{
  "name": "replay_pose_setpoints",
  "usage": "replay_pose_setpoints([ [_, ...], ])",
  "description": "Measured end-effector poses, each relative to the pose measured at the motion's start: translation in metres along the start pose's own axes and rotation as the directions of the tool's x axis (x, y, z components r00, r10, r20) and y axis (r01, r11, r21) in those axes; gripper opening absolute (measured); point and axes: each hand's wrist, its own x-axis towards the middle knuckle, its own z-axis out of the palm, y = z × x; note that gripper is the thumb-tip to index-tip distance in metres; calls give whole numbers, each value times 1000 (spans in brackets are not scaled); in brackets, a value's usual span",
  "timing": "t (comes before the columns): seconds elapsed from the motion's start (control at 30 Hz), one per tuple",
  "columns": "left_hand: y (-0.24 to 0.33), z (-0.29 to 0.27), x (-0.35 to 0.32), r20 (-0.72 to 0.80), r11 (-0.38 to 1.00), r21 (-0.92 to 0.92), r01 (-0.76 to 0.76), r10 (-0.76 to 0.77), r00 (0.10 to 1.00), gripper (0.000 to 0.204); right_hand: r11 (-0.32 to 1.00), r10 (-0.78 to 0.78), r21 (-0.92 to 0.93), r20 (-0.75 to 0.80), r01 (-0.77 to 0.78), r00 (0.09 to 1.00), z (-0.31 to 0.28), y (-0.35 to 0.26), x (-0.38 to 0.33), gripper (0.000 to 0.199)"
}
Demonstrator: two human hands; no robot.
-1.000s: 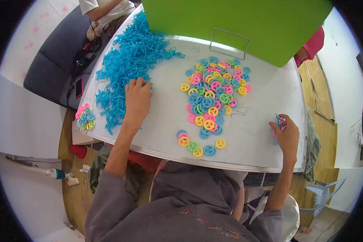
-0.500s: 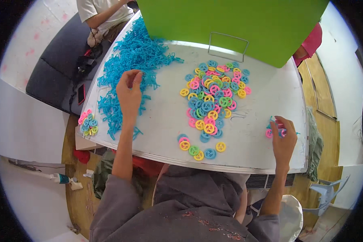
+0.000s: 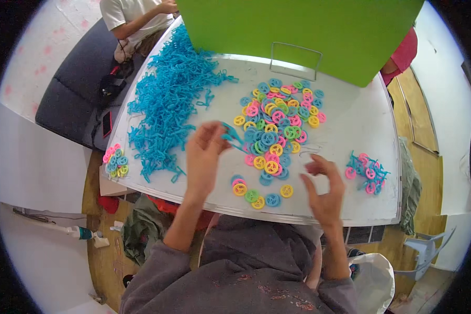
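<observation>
Though the fisheye bends everything near the rim, I can make out a thin blue plastic piece (image 3: 231, 135), its shape too small to tell, pinched at the fingertips of my left hand (image 3: 203, 157) just above the white surface (image 3: 350, 131). It sits at the left edge of the heap of coloured rings (image 3: 275, 128). My right hand (image 3: 323, 188) hovers lower right of that heap, fingers spread, holding nothing. A blue tangle (image 3: 167, 112) lies left of the heap; the green board (image 3: 309, 31) beyond is cut off.
</observation>
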Motion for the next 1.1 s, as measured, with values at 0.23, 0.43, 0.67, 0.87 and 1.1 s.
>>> replay_pose_setpoints([
  [0.23, -24, 42, -67, 213, 935, -108, 337, -309, 927, 17, 982, -117, 153, 10, 114, 993, 32, -2, -2, 38],
  [0.43, -28, 46, -75, 241, 964, 35, 265, -265, 934, 17, 985, -6, 171, 15, 3, 1000, 20, -1, -12, 22],
  [0.67, -37, 39, -70, 441, 593, 683, -427, 133, 888, 21, 868, 385, 356, -44, -346, 922, -6, 28, -28, 20],
  [0.87, -58, 57, -76, 611, 343, 699, -627, 168, 774, 25, 894, 373, 281, -36, -348, 927, -15, 32, -42, 12],
  [1.1, -28, 70, -70, 374, 854, 507, -118, -94, 923, 15, 962, 261, 67, 30, -263, 965, -27, 22, -40, 16],
])
